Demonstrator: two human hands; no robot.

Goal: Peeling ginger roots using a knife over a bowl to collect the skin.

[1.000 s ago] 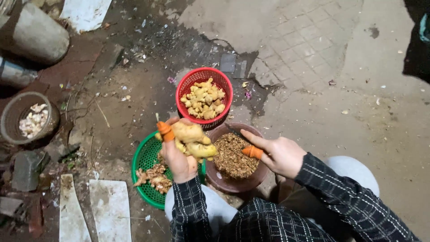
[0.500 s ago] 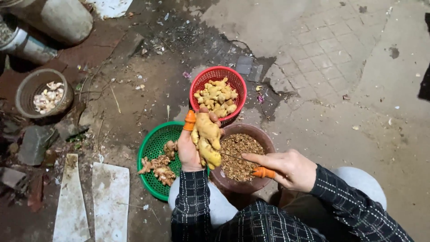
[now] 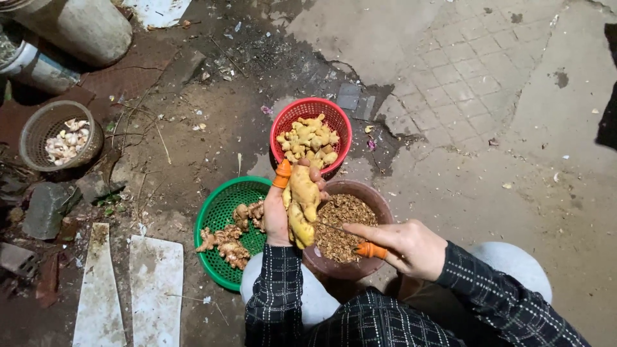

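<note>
My left hand [image 3: 280, 215] grips a large peeled yellow ginger root [image 3: 302, 200] upright over the rim of a brown bowl [image 3: 376, 196] full of brown peelings. An orange cap covers its thumb. My right hand [image 3: 406, 244], also wearing an orange thumb cap, holds a thin blade whose tip touches the ginger's lower end. A green basket [image 3: 220, 212] with unpeeled ginger pieces sits to the left. Just beyond the bowl, a red basket [image 3: 311, 133] holds peeled yellow ginger.
A grey basket [image 3: 59, 133] with pale pieces stands at the far left. A large pale cylinder [image 3: 80, 27] lies at the top left. Two white slabs [image 3: 128, 289] lie on the dirty ground near my left knee. Paved concrete stretches to the right.
The ginger has been turned more upright in my left hand. My right hand has moved lower and right, with the blade now at the root's bottom end. The camera has shifted slightly.
</note>
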